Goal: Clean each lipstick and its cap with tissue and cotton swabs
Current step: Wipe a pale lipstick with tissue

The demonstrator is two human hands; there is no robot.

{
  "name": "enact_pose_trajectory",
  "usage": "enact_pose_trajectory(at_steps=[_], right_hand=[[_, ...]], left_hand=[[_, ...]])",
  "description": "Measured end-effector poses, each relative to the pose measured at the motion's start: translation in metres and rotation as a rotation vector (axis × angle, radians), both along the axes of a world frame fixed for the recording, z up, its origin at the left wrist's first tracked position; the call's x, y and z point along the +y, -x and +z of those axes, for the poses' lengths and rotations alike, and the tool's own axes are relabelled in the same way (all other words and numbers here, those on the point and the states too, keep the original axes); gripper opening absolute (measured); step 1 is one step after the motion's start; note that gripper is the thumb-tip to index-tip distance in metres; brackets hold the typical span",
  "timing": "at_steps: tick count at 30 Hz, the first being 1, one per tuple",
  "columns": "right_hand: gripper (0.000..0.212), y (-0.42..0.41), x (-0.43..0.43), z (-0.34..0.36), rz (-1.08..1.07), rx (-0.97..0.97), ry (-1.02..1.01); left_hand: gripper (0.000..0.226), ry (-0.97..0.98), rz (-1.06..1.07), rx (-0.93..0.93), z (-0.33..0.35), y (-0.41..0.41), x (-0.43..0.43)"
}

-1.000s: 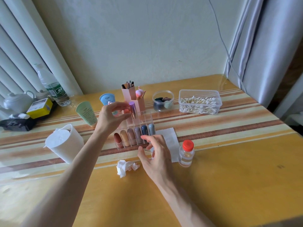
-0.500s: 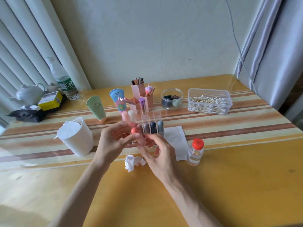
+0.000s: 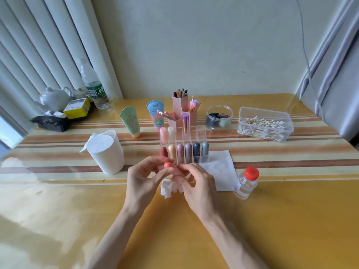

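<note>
Thumb and fingertips of the left hand (image 3: 144, 177) pinch the rounded upper end of a coral lipstick (image 3: 168, 165), while the right hand (image 3: 198, 183) curls its fingers round the lower part. The 2 hands meet just above the tabletop (image 3: 272, 220), with the lipstick tilted between them. Whether the cap is on or loosened cannot be told.

Directly beneath the hands lies a crumpled tissue (image 3: 166, 189). Just beyond them stands a clear acrylic organizer (image 3: 202, 135): 6 lipsticks upright in its front row – red, gold, 2 mauves, dark blue, grey-blue – and 3 more in the back row. A flat tissue (image 3: 219, 167) lies beside the organizer on the right, and a small clear bottle with a red cap (image 3: 246, 184) stands at the sheet's near right corner.

To the left stands a white cup of cotton pads (image 3: 106, 152). Farther back are a green tube (image 3: 130, 123), a blue tube (image 3: 157, 114), pink hexagonal brush holders (image 3: 180, 105), a clear jar of makeup sponges (image 3: 219, 117) and – at far right – a clear box of cotton swabs (image 3: 265, 127).
</note>
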State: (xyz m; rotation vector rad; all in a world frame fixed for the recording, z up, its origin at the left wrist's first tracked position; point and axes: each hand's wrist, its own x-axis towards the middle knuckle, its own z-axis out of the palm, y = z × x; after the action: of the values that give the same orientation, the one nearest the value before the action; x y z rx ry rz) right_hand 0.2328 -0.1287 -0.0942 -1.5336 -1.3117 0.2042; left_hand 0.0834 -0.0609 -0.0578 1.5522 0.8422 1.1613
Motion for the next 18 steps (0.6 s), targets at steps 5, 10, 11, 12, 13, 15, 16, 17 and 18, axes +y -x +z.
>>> enact_pose_trajectory(at_steps=[5, 10, 11, 12, 13, 15, 16, 17, 18], right_hand=[[0.029, -0.005, -0.002, -0.001, -0.017, -0.069, -0.021], [0.025, -0.006, -0.003, 0.001, -0.015, -0.041, -0.029], [0.025, -0.004, -0.002, 0.002, -0.011, -0.043, -0.03], [0.024, -0.003, -0.002, 0.002, -0.012, -0.046, -0.03], [0.024, -0.003, -0.003, 0.003, -0.014, -0.049, -0.032], [0.022, -0.004, -0.003, 0.004, -0.009, -0.03, -0.038], [0.02, -0.005, -0.004, 0.005, -0.002, -0.009, -0.037], [0.019, -0.005, -0.004, 0.006, 0.01, 0.018, -0.034], [0.017, -0.004, -0.005, 0.007, 0.023, 0.041, -0.033]], left_hand=[[0.019, -0.091, 0.114, -0.032, 0.002, 0.014, 0.002], [0.03, -0.226, 0.194, 0.361, -0.008, 0.033, 0.019], [0.033, -0.233, 0.224, 0.417, -0.013, 0.037, 0.023], [0.035, -0.239, 0.25, 0.463, -0.017, 0.04, 0.026], [0.035, -0.249, 0.265, 0.498, -0.02, 0.042, 0.027], [0.035, -0.27, 0.265, 0.538, -0.024, 0.041, 0.027], [0.036, -0.272, 0.268, 0.544, -0.025, 0.04, 0.026], [0.037, -0.276, 0.283, 0.55, -0.026, 0.039, 0.025], [0.037, -0.301, 0.31, 0.55, -0.026, 0.039, 0.023]])
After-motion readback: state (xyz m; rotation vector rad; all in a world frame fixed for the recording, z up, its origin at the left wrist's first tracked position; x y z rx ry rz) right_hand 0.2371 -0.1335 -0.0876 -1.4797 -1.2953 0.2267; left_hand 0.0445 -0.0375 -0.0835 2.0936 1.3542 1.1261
